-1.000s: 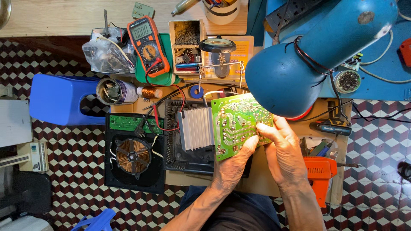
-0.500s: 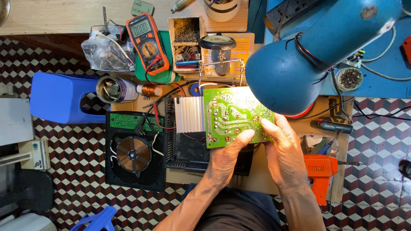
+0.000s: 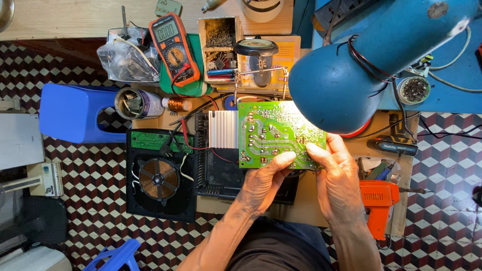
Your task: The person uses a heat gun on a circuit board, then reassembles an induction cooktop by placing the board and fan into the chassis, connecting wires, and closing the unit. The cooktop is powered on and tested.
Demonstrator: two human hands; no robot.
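Observation:
A green circuit board [image 3: 273, 133] with a silver finned heat sink [image 3: 223, 129] on its left end is held flat, solder side up, under the lamp's light. My left hand [image 3: 261, 183] grips its lower edge with the thumb on top. My right hand [image 3: 340, 183] holds its lower right corner. Below the board lies an opened black appliance case [image 3: 211, 173] with a copper coil [image 3: 159, 178] and a small green panel board [image 3: 153, 141], joined by red and black wires.
A big blue lamp shade [image 3: 351, 75] hangs over the right. A multimeter [image 3: 173, 47], a parts box [image 3: 218, 37], a magnifier stand [image 3: 258, 55], a tin can [image 3: 133, 103], an orange soldering gun [image 3: 379, 203] and a blue stool [image 3: 75, 113] surround the wooden bench.
The circuit board has been turned from a tilt to level and shifted up and left, closer under the lamp. Both hands kept hold of it.

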